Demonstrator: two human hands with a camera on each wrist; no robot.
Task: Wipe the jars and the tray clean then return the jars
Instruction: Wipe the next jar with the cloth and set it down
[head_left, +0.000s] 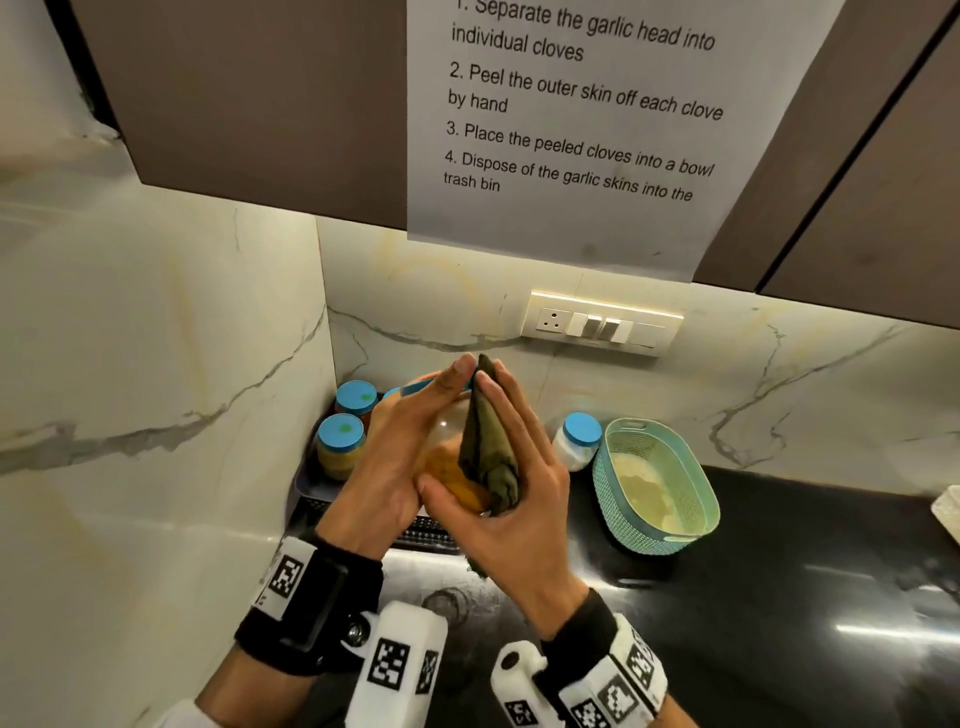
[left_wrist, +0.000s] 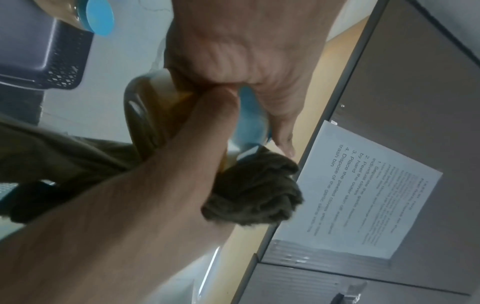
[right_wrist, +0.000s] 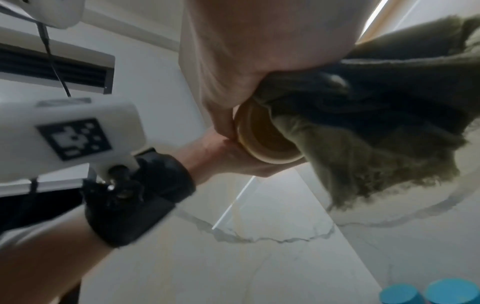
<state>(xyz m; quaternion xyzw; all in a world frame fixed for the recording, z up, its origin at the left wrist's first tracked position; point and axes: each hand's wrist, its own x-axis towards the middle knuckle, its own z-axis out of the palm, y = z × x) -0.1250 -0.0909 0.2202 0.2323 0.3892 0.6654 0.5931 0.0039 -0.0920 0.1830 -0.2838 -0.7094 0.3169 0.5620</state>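
Gripping one jar (head_left: 447, 457) in left hand (head_left: 395, 457), right hand (head_left: 514, 499) fingers pressing cloth (head_left: 488, 452), three jars apart

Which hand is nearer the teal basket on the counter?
Right. The right hand, pressing the cloth to the held jar, is just left of the teal basket; the left hand is beyond the jar.

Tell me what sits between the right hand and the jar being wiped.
The olive cloth lies between the right hand and the held jar; the left hand touches the glass directly.
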